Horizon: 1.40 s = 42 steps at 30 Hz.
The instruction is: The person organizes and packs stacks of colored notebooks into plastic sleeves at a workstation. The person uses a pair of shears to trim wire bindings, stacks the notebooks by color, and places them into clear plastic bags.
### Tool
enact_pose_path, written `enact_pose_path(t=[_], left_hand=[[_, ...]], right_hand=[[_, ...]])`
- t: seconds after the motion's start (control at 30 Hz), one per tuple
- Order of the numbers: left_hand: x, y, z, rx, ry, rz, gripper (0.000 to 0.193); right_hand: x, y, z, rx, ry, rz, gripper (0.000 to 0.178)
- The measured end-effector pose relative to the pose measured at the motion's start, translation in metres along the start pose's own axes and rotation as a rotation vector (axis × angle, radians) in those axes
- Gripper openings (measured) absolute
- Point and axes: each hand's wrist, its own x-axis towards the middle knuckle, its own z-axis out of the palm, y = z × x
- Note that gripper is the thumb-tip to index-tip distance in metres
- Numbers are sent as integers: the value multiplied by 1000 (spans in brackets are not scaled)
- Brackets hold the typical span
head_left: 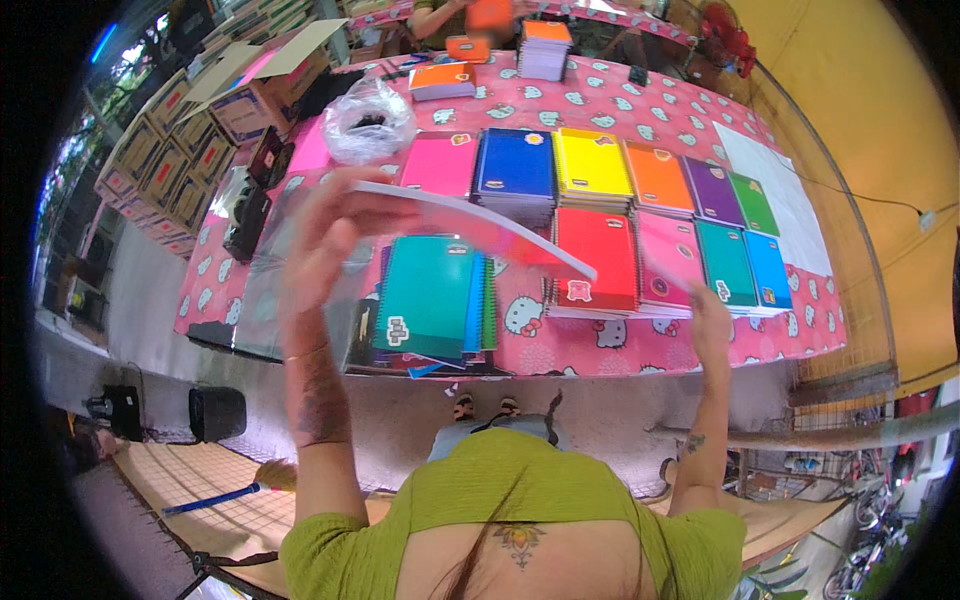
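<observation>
My left hand (332, 235) is closed on one end of a red notebook (492, 232), raised nearly edge-on above the table. Its white page edge faces up and its far end hangs over the red spiral notebook stack (597, 250). My right hand (712, 318), smeared by motion, is at the near edge of the pink notebook stack (668, 255); whether its fingers grip anything is unclear. Beside it are teal (726, 262) and light blue notebooks (766, 270). Below my left hand lies a pile topped by a teal notebook (428, 290), with blue and green ones under it.
Behind stand pink, blue (515, 163), yellow (593, 163), orange, purple and green stacks. A roll of clear plastic (367, 122) is at left, near cardboard boxes (262, 95). Across the pink table (560, 348), another person handles orange notebooks (490, 15). A white sheet (790, 200) lies right.
</observation>
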Motion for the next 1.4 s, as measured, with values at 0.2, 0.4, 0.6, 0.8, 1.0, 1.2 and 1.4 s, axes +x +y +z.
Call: enact_pose_path(t=[0.2,0.4,0.6,0.8,1.0,1.2,1.4], left_hand=[[1,46,-64,375,270,12,22],[-7,-156,-54,683,-259,-443,35],[36,-239,-96,844,344,-395,55],[42,-349,-165,874,357,-480,42],[60,-158,-197,868,618,68,24],[79,-6,-132,609,500,219,23],[19,-195,-38,892,-290,47,26]], right_hand=[[-11,-190,9,176,297,-500,36],[-36,-259,119,537,-501,-306,28],[131,-220,170,23,144,-340,58],[179,-193,209,-102,-76,-427,42],[65,-290,95,198,84,-366,29],[-63,-322,109,197,-334,-625,35],[23,-256,89,568,-683,-82,39]])
